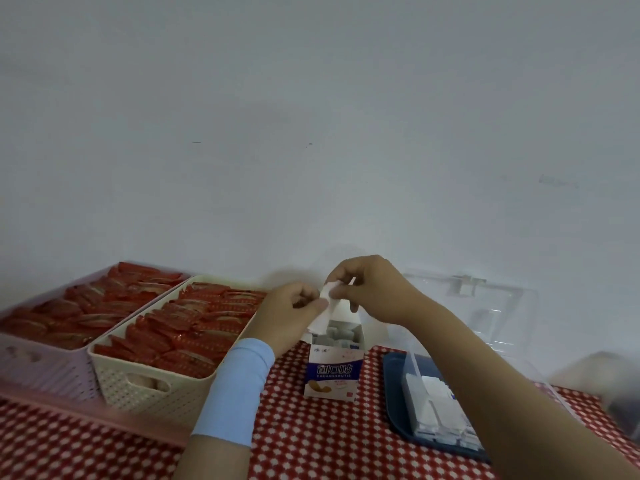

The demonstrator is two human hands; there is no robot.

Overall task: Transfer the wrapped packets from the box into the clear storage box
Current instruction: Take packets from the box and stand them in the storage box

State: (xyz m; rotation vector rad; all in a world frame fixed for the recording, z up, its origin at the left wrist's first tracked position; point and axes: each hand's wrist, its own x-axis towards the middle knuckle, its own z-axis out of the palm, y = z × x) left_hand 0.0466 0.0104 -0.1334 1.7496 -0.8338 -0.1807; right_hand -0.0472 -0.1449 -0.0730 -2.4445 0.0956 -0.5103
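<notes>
The left hand (291, 306) pinched one edge of a white packet (327, 301) and the right hand (374, 289) pinched the other, likely to draw it clear of the open box (330, 372) directly below them. The clear storage box (393, 393) stood just right of it, under the right forearm, with some packets already inside.

Above open box (332, 374), left hand (294, 306) and right hand (369, 289) pinching white packet (320, 318)

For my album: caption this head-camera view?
Left hand and right hand pinch a white packet above the open box; the clear storage box stands at right.
</notes>
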